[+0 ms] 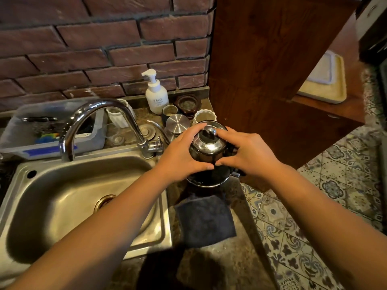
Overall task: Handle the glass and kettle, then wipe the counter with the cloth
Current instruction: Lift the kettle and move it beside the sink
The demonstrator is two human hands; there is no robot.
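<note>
A plastic tub (52, 130) sits left of the kettle, behind the sink, with dark utensils and something bright blue and green inside it. The steel sink (69, 197) lies left of the kettle, its basin bare, and the curved tap (100, 122) arches over its back edge. Between the tap and the kettle stands a clear glass (114, 132), upright on the counter, just in front of a white ribbed cup (119, 116). Behind the kettle a white pump bottle (156, 93) stands against the brick wall, with a round metal lid (178, 123) and small jars close to it.

The left hand (184, 151) wraps the left side of the kettle (209, 155), fingers curled over its dome and thumb across the front. The kettle is shiny steel with a dark knob on its lid, and it stands on the counter (219, 264) right of the sink. The right hand (249, 153) clasps the kettle's right side the same way, its thumb tip almost meeting the left thumb.

In front of the kettle a dark grey cloth (206, 220) lies flat on the counter, apart from both hands. Right of the kettle stands a wooden panel (261, 70), and below it is patterned tile floor (335, 206).
</note>
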